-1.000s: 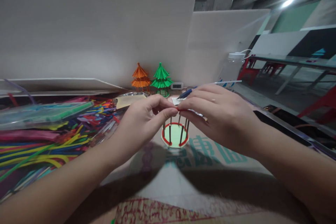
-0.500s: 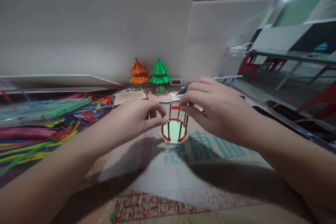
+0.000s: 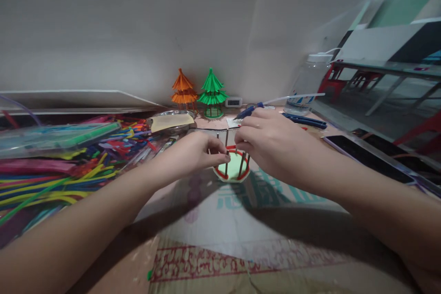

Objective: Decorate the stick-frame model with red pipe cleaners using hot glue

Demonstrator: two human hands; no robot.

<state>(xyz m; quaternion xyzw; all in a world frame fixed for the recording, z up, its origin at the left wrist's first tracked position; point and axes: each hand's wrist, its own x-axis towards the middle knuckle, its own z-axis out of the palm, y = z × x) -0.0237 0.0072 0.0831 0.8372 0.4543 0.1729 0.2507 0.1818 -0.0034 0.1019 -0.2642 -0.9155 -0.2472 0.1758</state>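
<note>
A small round base (image 3: 236, 161) with a light green floor and a red ring stands on the board between my hands. Several thin brown posts (image 3: 241, 165) rise from its ring. My left hand (image 3: 203, 151) is at its left side, thumb and forefinger closed on the top of a near brown post (image 3: 226, 166). My right hand (image 3: 267, 135) hangs over the base's right side with its fingers curled inward. What those fingertips hold, if anything, is hidden behind the hand.
Behind stand an orange tiered pavilion (image 3: 183, 87) and a green one (image 3: 212, 89). Colourful pipe cleaners (image 3: 51, 188) and a plastic box (image 3: 58, 140) lie left. A blue glue gun (image 3: 250, 111), pliers (image 3: 305, 121), a bottle (image 3: 306, 82) and a phone (image 3: 367, 158) are right.
My left fingers have moved right and closed on a near post. A short red strip between the hands is no longer distinguishable. The view has shifted slightly, showing the pliers and phone more fully.
</note>
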